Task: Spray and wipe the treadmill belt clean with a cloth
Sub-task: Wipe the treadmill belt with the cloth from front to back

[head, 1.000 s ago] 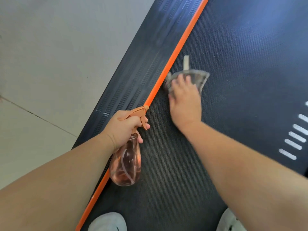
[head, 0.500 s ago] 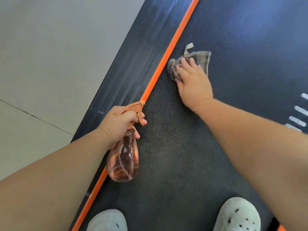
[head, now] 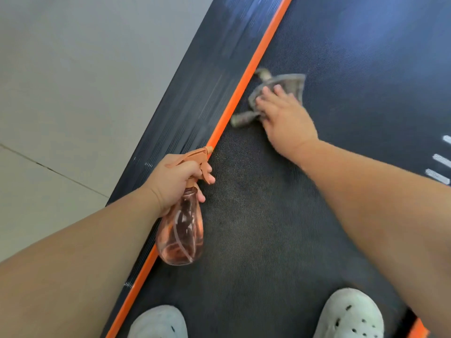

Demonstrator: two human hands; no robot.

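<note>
My right hand [head: 286, 120] has its fingers [head: 268, 93] flat on the cloth [head: 291, 85] at the belt [head: 268, 240] left edge, left hand [head: 173, 179] clamped round the bottle [head: 180, 235], so I'd press evenly and overlap strokes, imo.

White perforated clog [head: 351, 315], second clog [head: 158, 323]; grey tiled floor [head: 73, 93] left.

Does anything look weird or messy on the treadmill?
Nothing is broken or spilled. The only mess is a dull, greyish patch on the belt between the spray bottle in the left hand and the bunched-up cloth under the right hand.
</note>
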